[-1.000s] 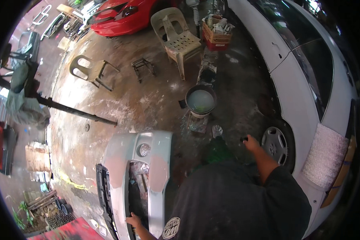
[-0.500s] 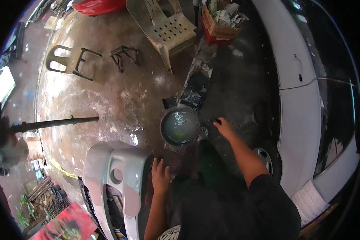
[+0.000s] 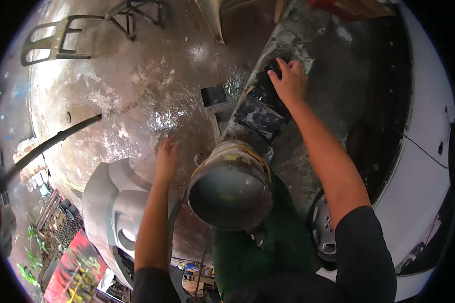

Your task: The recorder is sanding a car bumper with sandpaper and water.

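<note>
My right hand (image 3: 291, 83) reaches forward to several dark sheets (image 3: 260, 117) that look like sandpaper, lying on a pale concrete strip. Its thumb and fingers close around the edge of a black sheet (image 3: 278, 68), partly hidden by the hand. My left hand (image 3: 167, 157) hovers, holding nothing, beside a grey car bumper (image 3: 98, 194); its fingers are loosely apart and slightly blurred. Between my arms, in front of my legs, stands a round bucket (image 3: 260, 164) with cloudy greyish liquid inside and a yellowish band around it.
A white car (image 3: 429, 136) with a wheel (image 3: 323, 227) stands along the right. Ahead are plastic chair legs (image 3: 215, 20), a small dark stand (image 3: 129, 15) and a red box (image 3: 354, 7). A dark pole (image 3: 55, 141) juts in from the left. A red painted panel (image 3: 73, 267) lies lower left.
My right hand has moved forward from beside the bucket to the dark sheets. My left hand has risen forward off the bumper's side. The view has tilted, so the bucket appears nearer.
</note>
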`<state>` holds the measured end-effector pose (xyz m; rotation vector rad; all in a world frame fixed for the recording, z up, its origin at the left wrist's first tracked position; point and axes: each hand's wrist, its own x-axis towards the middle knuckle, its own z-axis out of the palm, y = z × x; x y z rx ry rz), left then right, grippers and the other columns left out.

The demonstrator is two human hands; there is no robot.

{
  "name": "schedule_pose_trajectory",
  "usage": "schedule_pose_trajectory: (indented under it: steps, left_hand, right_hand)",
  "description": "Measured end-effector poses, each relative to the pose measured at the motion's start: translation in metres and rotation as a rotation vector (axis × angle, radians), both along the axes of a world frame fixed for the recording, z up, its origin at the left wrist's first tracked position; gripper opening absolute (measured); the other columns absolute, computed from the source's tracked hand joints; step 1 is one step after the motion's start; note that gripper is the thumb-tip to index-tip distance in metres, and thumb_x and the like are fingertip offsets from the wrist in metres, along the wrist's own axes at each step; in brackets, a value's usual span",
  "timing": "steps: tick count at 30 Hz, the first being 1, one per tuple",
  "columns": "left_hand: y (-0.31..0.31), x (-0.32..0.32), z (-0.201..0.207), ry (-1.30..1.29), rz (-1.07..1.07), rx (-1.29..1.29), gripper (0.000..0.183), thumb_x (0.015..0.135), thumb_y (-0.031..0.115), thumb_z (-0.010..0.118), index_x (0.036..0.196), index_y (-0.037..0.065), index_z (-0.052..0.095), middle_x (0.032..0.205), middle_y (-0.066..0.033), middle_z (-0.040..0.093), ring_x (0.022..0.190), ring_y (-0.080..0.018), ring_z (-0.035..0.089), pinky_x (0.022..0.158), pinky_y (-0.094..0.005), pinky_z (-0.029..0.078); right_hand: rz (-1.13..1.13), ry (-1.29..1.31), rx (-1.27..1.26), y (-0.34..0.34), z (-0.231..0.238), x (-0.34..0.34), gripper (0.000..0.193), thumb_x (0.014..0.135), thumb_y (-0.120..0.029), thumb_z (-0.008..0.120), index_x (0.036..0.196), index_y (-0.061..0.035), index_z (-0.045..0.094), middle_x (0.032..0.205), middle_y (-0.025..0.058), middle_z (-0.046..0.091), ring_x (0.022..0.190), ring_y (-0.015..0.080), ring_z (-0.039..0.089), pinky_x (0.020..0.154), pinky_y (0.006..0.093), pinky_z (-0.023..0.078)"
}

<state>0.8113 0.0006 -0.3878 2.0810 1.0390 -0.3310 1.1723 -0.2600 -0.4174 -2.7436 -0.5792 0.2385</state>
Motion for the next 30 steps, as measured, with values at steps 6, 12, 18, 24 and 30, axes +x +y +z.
schedule_pose_trajectory:
  steps: [6, 12, 18, 24, 30]
  left_hand:
    - [0.012, 0.073, -0.204, 0.219, -0.267, -0.039, 0.049, 0.095, 0.035, 0.063, 0.135, 0.006, 0.058, 0.134, -0.0268, 0.057, 0.124, -0.0456, 0.055, 0.105, -0.0487, 0.046]
    - [-0.006, 0.089, -0.345, 0.282, -0.205, -0.077, 0.055, 0.094, 0.042, 0.063, 0.138, 0.010, 0.058, 0.141, -0.0275, 0.052, 0.131, -0.0460, 0.050, 0.110, -0.0499, 0.042]
    - [-0.022, 0.086, -0.451, 0.263, -0.350, -0.010, 0.057, 0.093, 0.045, 0.063, 0.140, 0.014, 0.058, 0.147, -0.0268, 0.048, 0.139, -0.0446, 0.042, 0.115, -0.0495, 0.037]
    - [0.013, 0.096, -0.446, 0.271, -0.332, -0.015, 0.056, 0.092, 0.042, 0.065, 0.133, 0.003, 0.063, 0.135, -0.0259, 0.058, 0.130, -0.0415, 0.051, 0.110, -0.0474, 0.041]
    - [-0.011, 0.129, -0.257, -0.099, -0.040, 0.148, 0.035, 0.089, 0.018, 0.068, 0.117, -0.004, 0.068, 0.121, -0.0272, 0.062, 0.109, -0.0406, 0.062, 0.100, -0.0420, 0.049]
  right_hand:
    - [0.074, -0.363, 0.101, -0.011, -0.076, -0.006, 0.048, 0.097, -0.035, 0.064, 0.137, -0.0092, 0.058, 0.148, 0.0194, 0.046, 0.129, 0.0413, 0.048, 0.110, 0.0540, 0.037]
    - [0.131, -0.315, 0.048, -0.020, -0.073, -0.007, 0.044, 0.101, -0.030, 0.059, 0.136, -0.0044, 0.056, 0.150, 0.0202, 0.045, 0.130, 0.0408, 0.049, 0.107, 0.0517, 0.040]
    - [0.210, -0.338, -0.033, -0.026, -0.068, -0.001, 0.044, 0.100, -0.025, 0.061, 0.137, -0.0026, 0.055, 0.149, 0.0233, 0.045, 0.128, 0.0419, 0.051, 0.105, 0.0489, 0.042]
    - [0.148, -0.329, 0.053, -0.011, -0.069, -0.007, 0.044, 0.098, -0.027, 0.063, 0.133, -0.0022, 0.058, 0.146, 0.0235, 0.048, 0.122, 0.0435, 0.054, 0.101, 0.0494, 0.045]
    - [0.087, -0.321, 0.012, -0.012, -0.065, -0.008, 0.044, 0.098, -0.030, 0.062, 0.134, -0.0053, 0.059, 0.146, 0.0216, 0.047, 0.124, 0.0441, 0.051, 0.103, 0.0521, 0.042]
